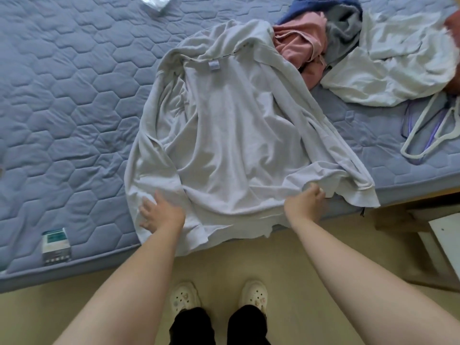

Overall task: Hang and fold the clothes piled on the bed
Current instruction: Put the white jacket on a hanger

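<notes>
Folding starts from a flat base, and the bed (74,108), a bare quilted blue mattress, gives enough room on its left half for the finished fold. The white long-sleeved top (224,125) lies spread across the near edge of the bed, neck label up and away from the person, hem hanging slightly over the mattress edge. Judged from this layout, the step in hand is smoothing and squaring the top before the first fold.

The remaining pile (336,41), with blue, grey and pink items and a second white garment (398,61), sits at the far right and touches the top's right shoulder; keep the two apart so nothing is dragged into the fold.

Procedure, as advised:
1. Pull the hem taut and level with the mattress edge.
2. Flatten the bunched left sleeve, where wrinkles are heaviest.
3. Fold each side inward along a straight line from shoulder to hem.

The hangers (428,128) lie just right of the top, within reach for hanging items.

The left hand (159,210) rests flat, fingers spread, pressing the lower left corner. The right hand (308,197) is clenched on a pinch of fabric at the lower right hem.
</notes>
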Action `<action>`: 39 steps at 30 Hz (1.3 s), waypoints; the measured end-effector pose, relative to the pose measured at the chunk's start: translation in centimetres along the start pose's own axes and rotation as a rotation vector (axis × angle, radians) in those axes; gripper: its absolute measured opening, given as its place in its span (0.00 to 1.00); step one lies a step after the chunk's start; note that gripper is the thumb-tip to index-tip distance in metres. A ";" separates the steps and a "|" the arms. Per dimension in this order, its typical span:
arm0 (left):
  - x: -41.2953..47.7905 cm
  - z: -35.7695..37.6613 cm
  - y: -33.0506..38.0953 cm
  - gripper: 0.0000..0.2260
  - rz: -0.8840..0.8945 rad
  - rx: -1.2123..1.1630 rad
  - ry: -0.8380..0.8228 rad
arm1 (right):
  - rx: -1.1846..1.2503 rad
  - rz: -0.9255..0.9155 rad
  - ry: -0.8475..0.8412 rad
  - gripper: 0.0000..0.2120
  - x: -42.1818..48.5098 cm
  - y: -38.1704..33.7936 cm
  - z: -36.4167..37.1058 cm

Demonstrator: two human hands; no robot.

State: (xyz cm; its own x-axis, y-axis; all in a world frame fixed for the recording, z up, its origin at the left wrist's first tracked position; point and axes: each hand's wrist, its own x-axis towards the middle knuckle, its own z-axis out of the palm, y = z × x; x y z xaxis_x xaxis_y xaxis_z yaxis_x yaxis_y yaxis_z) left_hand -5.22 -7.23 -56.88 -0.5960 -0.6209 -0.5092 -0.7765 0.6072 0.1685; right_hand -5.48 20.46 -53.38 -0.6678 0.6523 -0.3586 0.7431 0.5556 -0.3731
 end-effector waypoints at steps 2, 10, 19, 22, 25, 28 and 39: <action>1.7 0.2 -2.2 0.41 -0.235 -0.112 -0.104 | -0.037 -0.167 -0.085 0.26 -1.6 -0.5 2.3; 3.8 0.3 -5.6 0.31 -0.155 -0.518 -0.241 | 0.117 -0.250 -0.417 0.14 -6.5 -3.0 6.5; -3.7 -3.0 -1.2 0.13 0.793 -0.123 -0.311 | 0.271 0.120 -1.004 0.25 -6.5 -11.9 5.8; -4.7 -3.2 -0.4 0.15 0.898 -0.082 -0.450 | -0.010 0.080 -1.063 0.17 -7.3 -13.5 6.2; -5.0 -3.1 0.1 0.06 0.809 -0.241 -0.609 | -0.038 0.000 -0.739 0.03 -4.7 -13.6 5.7; -3.9 -1.8 0.8 0.12 0.556 -0.425 -0.496 | 0.211 0.121 -0.438 0.15 0.9 -13.2 2.3; -4.7 5.4 8.8 0.40 -0.207 -0.668 -0.580 | 0.134 0.079 0.043 0.19 11.6 -10.4 -7.9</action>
State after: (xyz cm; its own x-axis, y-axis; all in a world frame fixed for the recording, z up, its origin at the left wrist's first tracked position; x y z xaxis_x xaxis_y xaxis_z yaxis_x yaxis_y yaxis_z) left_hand -8.12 3.74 -57.59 -0.3754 -0.2285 -0.8983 -0.9213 -0.0143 0.3886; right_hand -20.62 26.37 -46.92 -0.6029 0.7142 -0.3555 0.7786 0.4296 -0.4574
